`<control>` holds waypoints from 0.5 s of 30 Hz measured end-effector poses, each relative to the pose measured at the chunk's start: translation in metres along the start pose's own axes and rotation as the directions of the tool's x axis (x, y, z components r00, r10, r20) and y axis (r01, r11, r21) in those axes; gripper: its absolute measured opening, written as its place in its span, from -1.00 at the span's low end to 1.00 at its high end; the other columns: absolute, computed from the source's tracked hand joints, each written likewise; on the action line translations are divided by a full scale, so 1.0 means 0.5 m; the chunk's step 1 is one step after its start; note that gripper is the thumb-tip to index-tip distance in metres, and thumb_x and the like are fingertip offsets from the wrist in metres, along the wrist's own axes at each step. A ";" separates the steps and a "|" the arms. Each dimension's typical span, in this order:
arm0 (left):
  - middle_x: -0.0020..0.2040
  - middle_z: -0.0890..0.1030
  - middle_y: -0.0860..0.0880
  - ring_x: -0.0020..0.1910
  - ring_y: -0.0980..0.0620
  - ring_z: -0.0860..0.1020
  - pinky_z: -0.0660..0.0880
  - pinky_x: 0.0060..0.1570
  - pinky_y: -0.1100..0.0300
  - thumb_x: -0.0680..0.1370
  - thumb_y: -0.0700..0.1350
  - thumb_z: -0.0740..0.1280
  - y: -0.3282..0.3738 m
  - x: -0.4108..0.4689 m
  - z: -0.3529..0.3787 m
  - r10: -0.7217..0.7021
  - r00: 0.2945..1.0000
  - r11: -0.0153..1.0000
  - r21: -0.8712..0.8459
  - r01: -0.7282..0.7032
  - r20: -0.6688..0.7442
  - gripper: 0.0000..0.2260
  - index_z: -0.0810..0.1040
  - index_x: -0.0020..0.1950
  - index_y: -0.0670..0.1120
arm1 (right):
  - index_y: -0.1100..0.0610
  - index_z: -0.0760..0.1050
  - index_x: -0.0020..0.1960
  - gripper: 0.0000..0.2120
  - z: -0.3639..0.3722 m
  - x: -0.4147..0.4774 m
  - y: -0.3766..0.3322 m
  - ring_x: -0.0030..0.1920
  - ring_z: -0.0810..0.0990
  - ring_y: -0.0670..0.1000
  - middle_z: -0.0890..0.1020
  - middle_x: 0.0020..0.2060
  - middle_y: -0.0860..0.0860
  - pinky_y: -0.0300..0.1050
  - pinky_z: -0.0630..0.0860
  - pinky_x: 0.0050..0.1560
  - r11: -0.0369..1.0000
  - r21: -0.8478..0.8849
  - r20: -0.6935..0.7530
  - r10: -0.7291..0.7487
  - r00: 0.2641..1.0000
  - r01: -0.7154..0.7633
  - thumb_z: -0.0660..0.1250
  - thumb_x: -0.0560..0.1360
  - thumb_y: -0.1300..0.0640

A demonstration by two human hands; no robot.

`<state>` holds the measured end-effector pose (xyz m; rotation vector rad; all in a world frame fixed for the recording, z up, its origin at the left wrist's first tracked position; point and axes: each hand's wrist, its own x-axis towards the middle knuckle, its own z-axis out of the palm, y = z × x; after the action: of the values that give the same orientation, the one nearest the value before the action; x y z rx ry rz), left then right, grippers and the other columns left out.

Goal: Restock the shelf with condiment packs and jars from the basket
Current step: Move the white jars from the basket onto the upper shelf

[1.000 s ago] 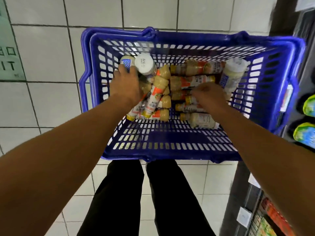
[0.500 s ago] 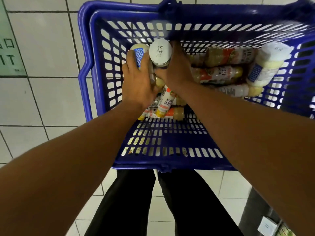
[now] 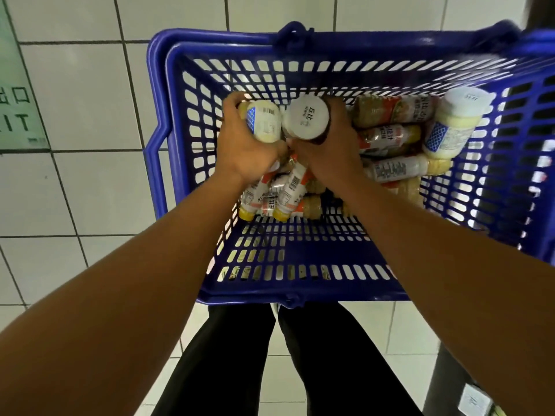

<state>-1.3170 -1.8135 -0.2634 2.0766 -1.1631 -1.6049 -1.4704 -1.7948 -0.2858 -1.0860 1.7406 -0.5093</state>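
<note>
White floor tiles [image 3: 90,85] fill the background; a green sign [image 3: 15,109] lies at the far left edge, its lettering cut off. Blue slotted basket [image 3: 300,256] sits in the middle of view, above the person's black trousers [image 3: 225,370].

Left hand [image 3: 249,151]: fingers curled round a pale bottle [image 3: 264,121] with a blue lattice label and barcode, base turned up toward the camera. It is held at the far left corner of the basket, above the pile.

Right hand [image 3: 333,151]: clamped on a white-capped jar [image 3: 306,117], dark contents showing under the cap. The two containers touch side by side. Judgement: one item per hand, so both go to the shelf in a single trip.

Under the hands: small bottles [image 3: 288,190] with orange-and-white labels and yellow caps, lying loose and crossed over each other. More lie in rows to the right.

Far right: a second pale bottle [image 3: 450,124], same lattice label, leaning against the basket wall.

Stock is mostly in the basket; restocking looks far from done.
</note>
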 end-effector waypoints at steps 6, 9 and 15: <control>0.13 0.48 0.12 0.05 0.04 0.59 0.63 -0.22 0.19 0.32 -0.45 0.49 0.028 -0.091 -0.023 -0.125 0.958 0.935 -0.293 0.201 0.258 -0.04 0.14 0.57 0.07 | -0.15 0.37 0.26 -0.36 -0.084 -0.089 -0.031 0.12 0.52 -0.37 0.55 0.12 -0.24 -0.49 0.50 -0.03 0.984 0.179 0.010 0.004 1.000 -0.005 0.61 0.32 0.14; 0.26 0.54 -0.13 0.15 -0.13 0.61 0.65 -0.05 -0.09 0.29 -0.43 0.49 0.046 -0.146 -0.031 -0.119 0.926 0.903 -0.349 0.251 0.359 -0.12 0.25 0.52 0.02 | -0.17 0.37 0.33 -0.32 -0.119 -0.142 -0.060 0.16 0.55 -0.27 0.58 0.17 -0.23 -0.39 0.56 0.00 0.971 0.234 0.031 0.040 0.999 -0.046 0.60 0.31 0.03; 0.04 0.68 -0.11 -0.08 -0.10 0.68 0.63 -0.16 0.00 0.38 -0.21 0.39 0.115 -0.237 -0.046 -0.077 0.902 0.757 -0.564 0.330 0.425 -0.45 0.43 0.38 -0.06 | -0.23 0.41 0.23 -0.50 -0.185 -0.226 -0.146 0.10 0.58 -0.26 0.61 0.06 -0.36 -0.36 0.54 -0.01 0.948 0.319 0.010 0.021 1.000 -0.023 0.50 0.37 0.02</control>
<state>-1.3281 -1.7705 -0.1375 1.5227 -0.3631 -2.1909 -1.5077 -1.7494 -0.1336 -0.8357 1.5951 -0.7442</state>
